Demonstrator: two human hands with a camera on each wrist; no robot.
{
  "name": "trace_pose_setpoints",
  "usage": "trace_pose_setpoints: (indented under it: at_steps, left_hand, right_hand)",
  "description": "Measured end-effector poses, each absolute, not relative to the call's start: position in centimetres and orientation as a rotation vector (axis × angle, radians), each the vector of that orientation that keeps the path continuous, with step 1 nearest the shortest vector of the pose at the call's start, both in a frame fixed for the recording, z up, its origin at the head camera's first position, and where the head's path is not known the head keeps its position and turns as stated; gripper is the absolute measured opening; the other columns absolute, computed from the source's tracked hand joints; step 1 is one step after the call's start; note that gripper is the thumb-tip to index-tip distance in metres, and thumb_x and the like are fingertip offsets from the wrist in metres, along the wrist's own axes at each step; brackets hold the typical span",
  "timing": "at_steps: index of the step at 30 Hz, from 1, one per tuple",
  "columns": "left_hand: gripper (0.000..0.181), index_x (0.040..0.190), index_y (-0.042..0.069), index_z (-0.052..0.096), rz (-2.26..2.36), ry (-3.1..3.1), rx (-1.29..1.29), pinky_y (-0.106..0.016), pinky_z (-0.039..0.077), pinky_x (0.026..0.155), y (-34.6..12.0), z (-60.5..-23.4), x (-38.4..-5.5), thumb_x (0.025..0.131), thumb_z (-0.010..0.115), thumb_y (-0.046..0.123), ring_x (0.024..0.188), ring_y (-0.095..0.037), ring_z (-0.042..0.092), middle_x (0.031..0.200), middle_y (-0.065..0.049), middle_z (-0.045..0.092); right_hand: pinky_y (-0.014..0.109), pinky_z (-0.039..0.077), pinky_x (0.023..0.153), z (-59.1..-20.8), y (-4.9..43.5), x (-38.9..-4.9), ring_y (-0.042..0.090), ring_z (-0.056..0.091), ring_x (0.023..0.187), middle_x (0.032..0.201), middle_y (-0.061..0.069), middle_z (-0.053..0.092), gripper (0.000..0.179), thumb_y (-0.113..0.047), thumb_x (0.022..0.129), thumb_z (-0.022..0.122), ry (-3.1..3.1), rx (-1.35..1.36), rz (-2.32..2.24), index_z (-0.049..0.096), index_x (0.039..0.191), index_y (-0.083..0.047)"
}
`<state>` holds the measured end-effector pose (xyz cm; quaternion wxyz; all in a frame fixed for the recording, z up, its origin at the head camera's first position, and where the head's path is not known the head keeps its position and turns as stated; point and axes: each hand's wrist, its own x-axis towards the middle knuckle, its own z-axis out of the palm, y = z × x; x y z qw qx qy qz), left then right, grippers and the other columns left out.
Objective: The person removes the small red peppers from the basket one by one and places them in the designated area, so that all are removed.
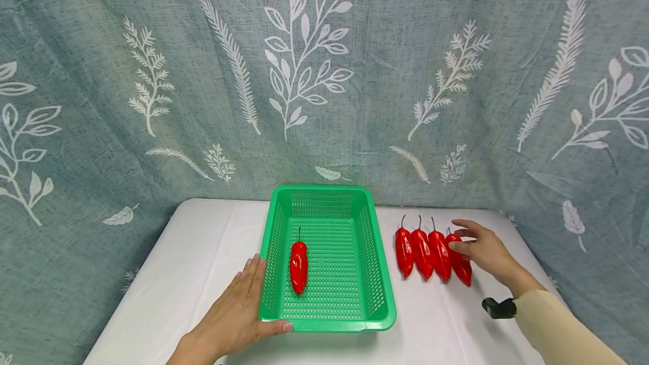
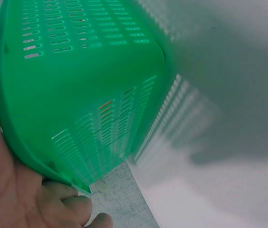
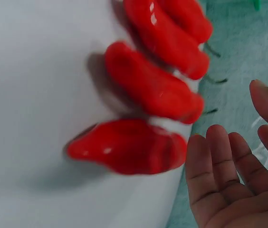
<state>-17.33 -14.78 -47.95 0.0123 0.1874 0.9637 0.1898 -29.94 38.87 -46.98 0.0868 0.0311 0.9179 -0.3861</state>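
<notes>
A green plastic basket (image 1: pixel 345 326) sits at the middle of the white-covered table, with one red chili pepper (image 1: pixel 298 268) lying inside on its left. My left hand (image 1: pixel 237 310) rests against the basket's left side, fingers straight along it and thumb on the front rim. To the right of the basket, several red peppers (image 1: pixel 422 255) lie side by side, stems pointing away. My right hand (image 1: pixel 488 253) hovers at the rightmost pepper (image 1: pixel 460 266), fingers spread and partly covering its top. In the right wrist view, that pepper (image 3: pixel 129 146) lies just beside the fingertips, with none gripped.
A white cloth (image 1: pixel 218 235) covers the table. Behind it hangs a grey-green curtain (image 1: pixel 365 117) with white leaf prints, close to the back edge. A black wrist strap (image 1: pixel 499 308) sits on the right sleeve (image 1: pixel 558 331).
</notes>
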Motion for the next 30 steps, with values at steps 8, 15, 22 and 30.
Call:
trace_pose_setpoints:
  at_steps: [8,15,22,30]
  left_hand:
    - [0.137,0.164,-0.009,0.020,0.595,3.005,0.583,-0.056,0.029,0.127,-14.8,-48.0,-17.3,0.079,0.051,0.094,0.162,-0.041,0.020,0.173,-0.026,0.020]
    - [0.136,0.164,-0.009,0.021,0.598,3.010,0.585,-0.056,0.030,0.127,-14.8,-48.1,-17.3,0.080,0.052,0.094,0.161,-0.041,0.021,0.173,-0.026,0.020]
    - [0.138,0.164,-0.009,0.020,0.611,3.003,0.570,-0.056,0.029,0.128,-14.8,-48.3,-17.3,0.079,0.053,0.094,0.162,-0.041,0.020,0.173,-0.026,0.019]
    - [0.138,0.165,-0.008,0.018,0.616,3.002,0.564,-0.055,0.027,0.128,-14.9,-48.5,-17.4,0.079,0.053,0.094,0.162,-0.040,0.019,0.174,-0.024,0.017]
  right_hand:
    - [0.047,0.064,0.092,-45.2,36.4,-29.3,0.045,0.063,0.126,0.155,0.035,0.044,0.075,-0.024,0.102,0.071,2.688,0.010,-1.233,0.033,0.163,-0.002]
    - [0.046,0.064,0.091,-44.1,34.0,-29.0,0.039,0.066,0.122,0.155,0.032,0.046,0.074,-0.017,0.101,0.071,2.666,-0.109,-1.298,0.034,0.163,-0.004]
    - [0.042,0.065,0.089,-42.6,31.3,-28.4,0.042,0.065,0.126,0.154,0.029,0.049,0.071,-0.013,0.100,0.071,2.655,-0.240,-1.351,0.038,0.163,-0.007]
    - [0.043,0.065,0.088,-41.3,28.1,-28.3,0.038,0.067,0.124,0.153,0.027,0.050,0.069,-0.014,0.100,0.072,2.582,-0.320,-1.410,0.041,0.161,-0.009]
